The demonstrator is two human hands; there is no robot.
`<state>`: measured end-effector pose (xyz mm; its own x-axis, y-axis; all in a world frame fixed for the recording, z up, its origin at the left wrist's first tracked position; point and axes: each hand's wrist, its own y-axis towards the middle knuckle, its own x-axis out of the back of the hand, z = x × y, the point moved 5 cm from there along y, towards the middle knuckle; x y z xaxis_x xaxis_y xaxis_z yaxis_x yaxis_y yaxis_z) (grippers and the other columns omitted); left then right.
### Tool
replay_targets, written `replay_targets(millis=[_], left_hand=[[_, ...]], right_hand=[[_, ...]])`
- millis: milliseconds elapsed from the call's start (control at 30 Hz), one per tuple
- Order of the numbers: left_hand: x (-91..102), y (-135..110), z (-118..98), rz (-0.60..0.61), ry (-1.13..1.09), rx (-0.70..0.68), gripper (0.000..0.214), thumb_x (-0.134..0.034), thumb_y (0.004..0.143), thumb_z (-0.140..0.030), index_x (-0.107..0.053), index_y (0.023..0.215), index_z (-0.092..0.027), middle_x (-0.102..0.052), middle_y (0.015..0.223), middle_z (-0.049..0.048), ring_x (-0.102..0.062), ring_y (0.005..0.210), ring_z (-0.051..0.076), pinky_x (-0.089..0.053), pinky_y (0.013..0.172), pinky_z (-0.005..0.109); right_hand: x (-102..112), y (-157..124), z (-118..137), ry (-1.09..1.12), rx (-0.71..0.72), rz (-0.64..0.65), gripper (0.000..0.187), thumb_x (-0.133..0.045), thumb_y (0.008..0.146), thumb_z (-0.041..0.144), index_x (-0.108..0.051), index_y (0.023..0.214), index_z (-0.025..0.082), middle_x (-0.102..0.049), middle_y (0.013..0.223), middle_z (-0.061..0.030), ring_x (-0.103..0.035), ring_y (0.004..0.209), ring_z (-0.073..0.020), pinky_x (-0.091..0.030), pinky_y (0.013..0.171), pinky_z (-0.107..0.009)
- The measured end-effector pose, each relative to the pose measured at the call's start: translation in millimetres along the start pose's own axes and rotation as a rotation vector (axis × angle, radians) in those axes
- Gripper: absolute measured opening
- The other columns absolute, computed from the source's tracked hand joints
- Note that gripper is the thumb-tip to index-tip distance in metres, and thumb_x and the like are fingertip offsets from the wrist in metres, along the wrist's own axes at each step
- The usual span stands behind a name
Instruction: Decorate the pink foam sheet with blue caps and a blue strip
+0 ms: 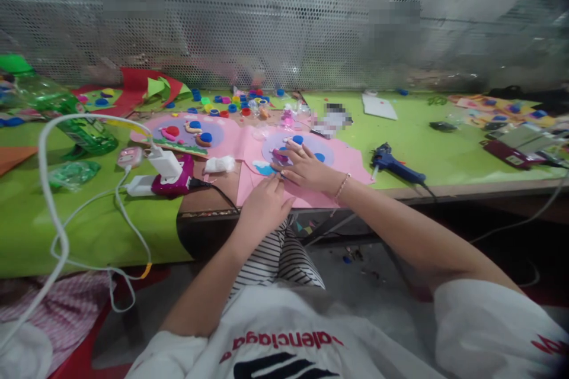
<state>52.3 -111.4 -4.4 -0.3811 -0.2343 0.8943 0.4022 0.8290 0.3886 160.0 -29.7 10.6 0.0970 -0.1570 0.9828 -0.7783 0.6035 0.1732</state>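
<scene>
A pink sheet (351, 160) with a round lilac patch (269, 141) lies at the table's front edge. Blue discs (297, 140) and a purple shape (280, 154) sit raised on the patch. My right hand (307, 169) rests palm down over it, fingers stretched out and covering part of the design. Just left of it, my left hand (265, 204) reaches in with fingers extended and thumb apart. Its fingertips touch the sheet beside a light blue piece (264, 168), close to the right fingertips. What lies under both sets of fingertips is hidden.
Left of my hands are a similar decorated pink sheet (231, 136), a purple power strip (180, 176) with white cables, and a green bottle (86, 124). Small coloured caps (224, 105) are scattered behind. A blue glue gun (398, 164) lies to the right. Perforated metal (267, 23) stands behind the table.
</scene>
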Motion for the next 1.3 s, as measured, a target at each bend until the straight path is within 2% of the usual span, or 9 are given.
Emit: replay_targets(millis=[200, 433, 567, 700, 867, 1000, 1300], left_hand=[[-0.5, 0, 0, -0.003, 0.032, 0.0, 0.046, -0.051, 0.092, -0.035, -0.056, 0.123, -0.001, -0.058, 0.129, 0.0227, -0.051, 0.126, 0.03, -0.041, 0.108, 0.042], [-1.7, 1, 1, 0.015, 0.048, 0.01, 0.053, -0.051, 0.092, -0.035, -0.051, 0.129, 0.002, -0.057, 0.13, 0.023, -0.051, 0.125, 0.031, -0.04, 0.107, 0.041], [-2.6, 0, 1, 0.021, 0.053, 0.023, 0.055, -0.05, 0.093, -0.037, -0.05, 0.13, 0.003, -0.056, 0.132, 0.0236, -0.05, 0.126, 0.031, -0.04, 0.107, 0.041], [-3.2, -1, 1, 0.024, 0.038, 0.03, 0.054, -0.049, 0.094, -0.039, -0.051, 0.129, 0.001, -0.054, 0.134, 0.0235, -0.049, 0.128, 0.03, -0.04, 0.108, 0.041], [-0.9, -1, 1, 0.008, 0.019, 0.038, 0.055, -0.05, 0.093, -0.038, -0.051, 0.129, 0.002, -0.056, 0.132, 0.0235, -0.05, 0.127, 0.031, -0.04, 0.108, 0.041], [0.2, 0, 1, 0.012, 0.017, 0.041, 0.054, -0.05, 0.093, -0.039, -0.051, 0.129, 0.001, -0.056, 0.132, 0.0223, -0.051, 0.124, 0.03, -0.04, 0.107, 0.041], [-0.7, 0, 0, 0.037, 0.04, 0.051, 0.053, -0.048, 0.094, -0.038, -0.051, 0.13, 0.001, -0.056, 0.132, 0.0216, -0.051, 0.124, 0.03, -0.04, 0.107, 0.04]], right_hand=[[4, 12, 6, -0.005, 0.03, 0.01, 0.046, -0.027, 0.101, 0.036, -0.057, 0.133, 0.024, -0.043, 0.146, -0.0097, -0.029, 0.139, -0.0324, -0.019, 0.113, -0.056], [-1, 29, 8, 0.021, 0.067, 0.051, 0.045, -0.024, 0.102, 0.036, -0.053, 0.136, 0.027, -0.04, 0.148, -0.01, -0.028, 0.139, -0.034, -0.016, 0.111, -0.062], [6, 29, 1, 0.103, 0.056, 0.08, 0.047, -0.021, 0.102, 0.036, -0.048, 0.14, 0.027, -0.037, 0.15, -0.0096, -0.028, 0.139, -0.0338, -0.016, 0.112, -0.062], [17, 25, -9, 0.186, 0.036, 0.037, 0.05, -0.018, 0.102, 0.039, -0.044, 0.142, 0.029, -0.036, 0.15, -0.0095, -0.028, 0.139, -0.0325, -0.013, 0.112, -0.063], [10, 28, -2, 0.128, 0.106, 0.04, 0.049, -0.019, 0.101, 0.044, -0.046, 0.14, 0.032, -0.035, 0.151, -0.007, -0.031, 0.137, -0.0316, -0.011, 0.112, -0.063], [2, 34, 6, 0.102, 0.149, 0.044, 0.05, -0.019, 0.101, 0.041, -0.051, 0.137, 0.027, -0.042, 0.146, -0.0097, -0.037, 0.132, -0.0303, -0.013, 0.112, -0.063], [8, 34, 2, 0.142, 0.201, -0.016, 0.048, -0.023, 0.101, 0.038, -0.058, 0.13, 0.023, -0.05, 0.14, -0.0074, -0.037, 0.133, -0.028, -0.01, 0.115, -0.059]])
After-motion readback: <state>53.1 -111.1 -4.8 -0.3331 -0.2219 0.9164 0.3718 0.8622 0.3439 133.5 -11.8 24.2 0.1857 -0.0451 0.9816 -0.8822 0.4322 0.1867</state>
